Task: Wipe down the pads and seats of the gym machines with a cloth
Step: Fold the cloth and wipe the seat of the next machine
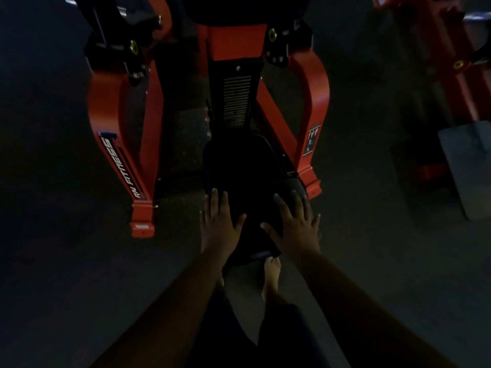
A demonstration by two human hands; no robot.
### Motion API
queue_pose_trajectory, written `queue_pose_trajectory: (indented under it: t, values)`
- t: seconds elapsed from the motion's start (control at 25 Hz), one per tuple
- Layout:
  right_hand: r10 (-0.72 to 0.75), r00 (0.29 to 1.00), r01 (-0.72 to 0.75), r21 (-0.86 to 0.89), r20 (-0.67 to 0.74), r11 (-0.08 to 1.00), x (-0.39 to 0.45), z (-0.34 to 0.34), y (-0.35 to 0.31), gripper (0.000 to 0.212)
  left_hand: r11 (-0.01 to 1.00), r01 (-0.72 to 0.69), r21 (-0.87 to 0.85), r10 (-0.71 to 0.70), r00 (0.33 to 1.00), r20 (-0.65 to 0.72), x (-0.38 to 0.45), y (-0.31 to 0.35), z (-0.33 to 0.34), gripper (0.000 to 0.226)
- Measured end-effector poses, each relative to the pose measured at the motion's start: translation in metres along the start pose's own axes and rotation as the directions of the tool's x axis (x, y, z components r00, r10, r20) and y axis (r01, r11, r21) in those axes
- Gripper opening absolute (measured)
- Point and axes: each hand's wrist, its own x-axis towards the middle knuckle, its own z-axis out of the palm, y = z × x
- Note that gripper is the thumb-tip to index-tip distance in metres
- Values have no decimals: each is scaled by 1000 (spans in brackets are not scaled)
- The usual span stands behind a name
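A black padded seat (247, 168) of a red gym machine (312, 83) lies straight ahead in dim light. My left hand (218, 224) rests flat on the seat's left front edge, fingers spread. My right hand (295, 224) lies flat on the seat's right front part, fingers apart. A dark cloth (257, 229) seems to lie on the seat between and under my hands; its outline is hard to make out. A black back pad (244, 6) shows at the top edge.
The machine's red frame legs (119, 144) flank the seat on both sides. A second red machine (451, 75) with a grey plate (467, 168) stands at the right. My bare foot (271, 277) is on the dark floor (66, 261) below the seat.
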Motion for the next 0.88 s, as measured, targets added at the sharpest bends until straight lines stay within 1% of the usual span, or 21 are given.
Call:
queue_pose_trajectory:
  t: [0.04, 0.08, 0.16, 0.28, 0.36, 0.48, 0.52, 0.6, 0.64, 0.72, 0.8, 0.88]
  values:
    - [31, 998, -31, -7, 48, 1000, 13, 4, 0, 86, 1000, 19, 12, -19, 1000, -21, 4, 5, 7, 83]
    - [47, 996, -45, -22, 77, 999, 24, 9, 1, 88, 998, 47, 31, -45, 998, -45, 7, 10, 13, 82]
    - [48, 997, -47, -16, 58, 999, 46, 12, 4, 85, 991, 97, 93, -85, 989, -122, 11, 18, 22, 79]
    - [-9, 999, 6, 77, 33, 997, 90, 7, 11, 80, 980, 134, 150, -97, 968, -230, 14, 19, 36, 78]
    - [-53, 999, 54, 139, -8, 989, 136, 0, 6, 79, 978, 140, 156, -96, 961, -260, 16, 18, 41, 78]
    - [-123, 992, 123, 175, -8, 977, 185, -14, -9, 76, 973, 143, 181, -84, 952, -295, 17, 15, 45, 78]
    - [-145, 989, 146, 181, -18, 973, 185, -14, -6, 75, 974, 143, 176, -87, 953, -291, 18, 16, 45, 78]
    - [-203, 979, 206, 170, -35, 964, 152, -8, 11, 72, 977, 146, 156, -97, 954, -283, 16, 17, 44, 78]
    - [-216, 976, 218, 161, -29, 963, 128, -2, 22, 71, 976, 152, 153, -104, 953, -283, 16, 18, 43, 78]
    - [-200, 980, 198, 173, -5, 965, 92, 7, 37, 70, 975, 160, 153, -113, 953, -280, 17, 19, 42, 78]
    - [-195, 981, 192, 148, 2, 970, 104, 8, 34, 69, 975, 154, 157, -103, 950, -294, 17, 17, 44, 78]
    - [-214, 976, 216, 61, -35, 974, 146, 4, 16, 67, 975, 149, 164, -95, 950, -297, 17, 15, 45, 78]
